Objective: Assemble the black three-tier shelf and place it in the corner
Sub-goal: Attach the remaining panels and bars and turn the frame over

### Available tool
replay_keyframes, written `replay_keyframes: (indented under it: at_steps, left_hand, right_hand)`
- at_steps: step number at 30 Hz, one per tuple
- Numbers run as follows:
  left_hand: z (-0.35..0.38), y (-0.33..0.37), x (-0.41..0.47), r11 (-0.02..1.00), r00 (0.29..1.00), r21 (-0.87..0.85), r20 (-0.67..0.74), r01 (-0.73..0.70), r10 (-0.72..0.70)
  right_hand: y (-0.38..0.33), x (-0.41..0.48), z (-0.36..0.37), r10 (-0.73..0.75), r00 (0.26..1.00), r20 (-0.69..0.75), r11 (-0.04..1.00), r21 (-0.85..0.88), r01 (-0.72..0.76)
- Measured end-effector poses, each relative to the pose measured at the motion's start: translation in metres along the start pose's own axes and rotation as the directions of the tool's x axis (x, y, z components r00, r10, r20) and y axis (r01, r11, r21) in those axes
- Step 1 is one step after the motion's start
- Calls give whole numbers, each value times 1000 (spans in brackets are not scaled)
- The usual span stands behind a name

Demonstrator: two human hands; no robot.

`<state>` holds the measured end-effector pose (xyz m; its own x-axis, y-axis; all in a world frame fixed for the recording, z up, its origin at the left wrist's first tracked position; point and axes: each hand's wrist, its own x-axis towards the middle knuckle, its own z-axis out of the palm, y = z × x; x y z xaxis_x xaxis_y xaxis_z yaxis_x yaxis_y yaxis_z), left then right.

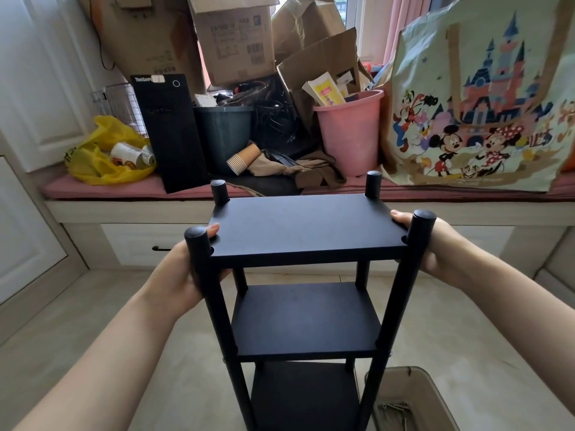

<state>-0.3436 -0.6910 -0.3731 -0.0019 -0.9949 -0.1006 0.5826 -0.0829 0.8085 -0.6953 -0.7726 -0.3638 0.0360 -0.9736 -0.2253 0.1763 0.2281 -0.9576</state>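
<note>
Head view: the assembled black shelf stands upright at centre, its foot out of frame. At 9 o'clock the left hand, at 3 o'clock the right hand, each pinching the top board by a short edge, thumb above. It looks stiff, probably light, tall and tippy; this hold should suit carrying.

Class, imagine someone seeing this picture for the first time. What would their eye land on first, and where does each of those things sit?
First comes the black three-tier shelf, upright in the centre foreground, its top board gripped at either end by the left hand and the right hand. Behind it, a bright cartoon tote bag fills the upper right, beside a pink bucket and a heap of cardboard boxes.
</note>
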Motion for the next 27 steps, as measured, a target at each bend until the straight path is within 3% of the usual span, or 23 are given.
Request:
replay_keyframes:
  at_steps: [13,19,27]
  left_hand:
    - [5,-4,-7,992,985,16,-118,-127,128]
    - [16,-12,-8,989,979,21,-146,-144,146]
    - [42,-33,-3,993,970,39,-212,-111,117]
  right_hand:
    - [-1,0,8,-121,988,-92,990,-87,113]
    - [-2,1,16,-138,955,-263,989,-86,120]
    - [5,-20,70,25,999,21,1000,6,-25]
